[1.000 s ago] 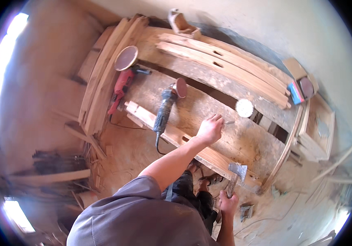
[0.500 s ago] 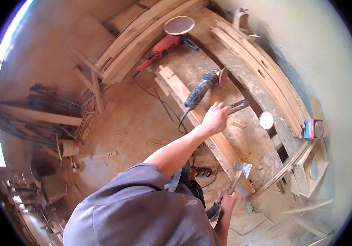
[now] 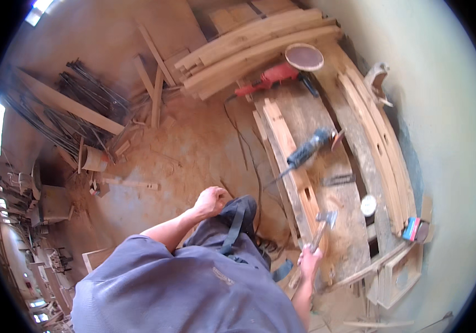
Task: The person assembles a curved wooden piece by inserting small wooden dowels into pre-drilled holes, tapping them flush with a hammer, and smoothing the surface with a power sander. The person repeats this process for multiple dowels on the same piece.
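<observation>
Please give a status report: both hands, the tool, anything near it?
Right hand grips wooden-handled steel hammer above slotted wooden plank. Left hand closed, empty, at thigh. Blue-grey angle grinder lies further along plank.

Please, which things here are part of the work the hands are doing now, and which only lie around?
In use:
- hammer, gripped by the right hand
- slotted wooden plank under the hammer head

Lying about:
- blue angle grinder
- red sander
- curved boards
- left hand, closed on nothing
</observation>
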`<act>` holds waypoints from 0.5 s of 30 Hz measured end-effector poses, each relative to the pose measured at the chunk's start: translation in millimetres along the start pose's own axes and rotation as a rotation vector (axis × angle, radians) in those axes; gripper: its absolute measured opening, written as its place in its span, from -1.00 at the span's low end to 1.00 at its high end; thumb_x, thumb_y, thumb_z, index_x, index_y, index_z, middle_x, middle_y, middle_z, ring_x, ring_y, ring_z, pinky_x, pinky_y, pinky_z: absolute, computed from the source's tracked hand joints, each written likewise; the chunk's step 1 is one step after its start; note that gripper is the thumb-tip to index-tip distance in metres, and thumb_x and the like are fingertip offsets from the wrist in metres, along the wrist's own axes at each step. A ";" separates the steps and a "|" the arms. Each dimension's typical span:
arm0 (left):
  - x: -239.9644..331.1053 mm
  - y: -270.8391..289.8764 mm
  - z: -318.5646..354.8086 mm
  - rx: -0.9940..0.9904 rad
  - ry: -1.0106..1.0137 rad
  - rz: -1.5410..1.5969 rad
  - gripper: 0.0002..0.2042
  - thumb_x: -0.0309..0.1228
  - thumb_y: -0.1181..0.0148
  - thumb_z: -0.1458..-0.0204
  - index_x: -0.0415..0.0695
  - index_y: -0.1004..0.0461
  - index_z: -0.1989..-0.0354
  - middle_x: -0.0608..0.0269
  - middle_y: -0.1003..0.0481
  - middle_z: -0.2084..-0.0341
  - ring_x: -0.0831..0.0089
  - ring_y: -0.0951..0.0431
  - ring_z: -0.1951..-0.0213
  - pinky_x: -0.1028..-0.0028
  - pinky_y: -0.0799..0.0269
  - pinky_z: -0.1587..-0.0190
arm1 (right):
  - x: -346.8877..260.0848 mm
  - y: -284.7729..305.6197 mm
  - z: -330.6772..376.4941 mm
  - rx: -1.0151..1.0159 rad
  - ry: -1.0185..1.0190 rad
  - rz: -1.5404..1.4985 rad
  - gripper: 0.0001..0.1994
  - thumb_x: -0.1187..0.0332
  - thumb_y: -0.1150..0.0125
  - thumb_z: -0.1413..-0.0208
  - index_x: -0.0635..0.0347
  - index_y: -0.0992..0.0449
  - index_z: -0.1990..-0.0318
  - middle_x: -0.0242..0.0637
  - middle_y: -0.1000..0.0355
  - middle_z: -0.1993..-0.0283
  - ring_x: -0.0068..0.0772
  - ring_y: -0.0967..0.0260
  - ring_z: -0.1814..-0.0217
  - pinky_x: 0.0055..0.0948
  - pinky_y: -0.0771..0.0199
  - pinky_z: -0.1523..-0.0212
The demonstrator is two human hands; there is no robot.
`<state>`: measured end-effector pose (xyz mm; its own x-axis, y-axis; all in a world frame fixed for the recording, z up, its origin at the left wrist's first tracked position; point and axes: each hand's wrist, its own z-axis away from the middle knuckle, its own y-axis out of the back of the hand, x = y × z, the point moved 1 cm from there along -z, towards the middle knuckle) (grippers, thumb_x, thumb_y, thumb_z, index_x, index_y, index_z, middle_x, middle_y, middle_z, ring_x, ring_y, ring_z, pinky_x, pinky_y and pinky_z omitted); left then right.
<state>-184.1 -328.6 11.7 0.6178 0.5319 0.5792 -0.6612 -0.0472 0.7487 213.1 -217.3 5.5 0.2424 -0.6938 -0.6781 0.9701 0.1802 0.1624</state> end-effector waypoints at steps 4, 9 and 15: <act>8.8 33.6 -85.8 0.154 -0.039 0.175 -0.86 -0.41 -0.18 0.05 -0.23 -0.53 0.39 -0.10 -0.55 0.38 -0.10 -0.56 0.18 0.07 -0.47 0.12 | 39.8 -7.2 -35.1 0.111 0.072 0.155 -0.91 0.44 -0.15 -0.22 0.20 -0.38 0.22 -0.41 -0.30 0.57 -0.58 -0.22 0.70 -0.47 -0.20 0.73; -8.8 130.9 -220.5 0.539 -0.175 0.237 -0.95 -0.50 -0.15 0.00 -0.18 -0.53 0.44 -0.02 -0.56 0.40 -0.02 -0.57 0.22 0.15 -0.48 0.14 | 97.6 -12.4 -55.7 0.353 0.135 0.372 -0.76 0.36 -0.20 -0.18 0.30 -0.44 0.07 -0.28 -0.37 0.49 -0.42 -0.31 0.55 -0.32 -0.34 0.54; -60.8 289.9 -437.2 0.847 -0.031 0.534 -0.89 -0.45 -0.21 -0.15 -0.23 -0.61 0.31 0.21 -0.53 0.55 0.56 -0.49 0.42 0.49 -0.43 0.30 | 15.7 -61.0 -70.8 0.510 0.074 0.611 -0.77 0.31 -0.19 -0.20 0.26 -0.47 0.08 -0.29 -0.39 0.48 -0.37 -0.33 0.51 -0.28 -0.37 0.51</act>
<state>-599.5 -4.9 52.5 0.3474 0.2431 0.9056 -0.3414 -0.8667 0.3636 157.1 -189.8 -65.8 0.7484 -0.5244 -0.4060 0.5550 0.1601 0.8163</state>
